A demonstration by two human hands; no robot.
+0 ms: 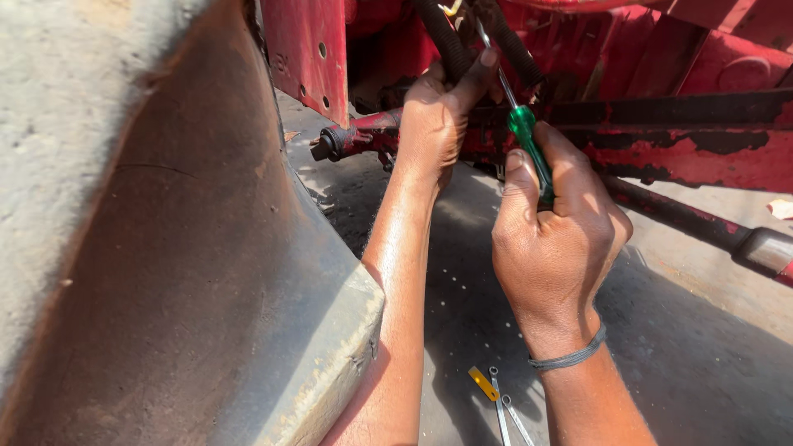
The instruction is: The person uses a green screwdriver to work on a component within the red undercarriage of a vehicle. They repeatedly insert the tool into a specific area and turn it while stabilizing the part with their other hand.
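A: Quick one. Where's the screwdriver [524,128]?

B: Centre-top of the frame. Green handle is in the right hand [557,239], fingers wrapped tight round it, thumb laid along the handle. Long axis runs from lower right up to upper left, and the shaft tip goes in among the black hoses [450,41] at the top edge.

A: Left hand [434,124]?

B: Higher and further left, nearer the tip. Fingers curled round one hose, thumb pressed up beside the shaft. It's the closer hand to the working end.

A: Anything hidden?

B: Tip itself is lost behind the hoses and thumb, so I can't tell what it bears on. The red frame [702,140] is cut off at the right. Thin metal tools [504,405] with a yellow piece lie on the ground [702,363] at bottom centre, partly cropped.
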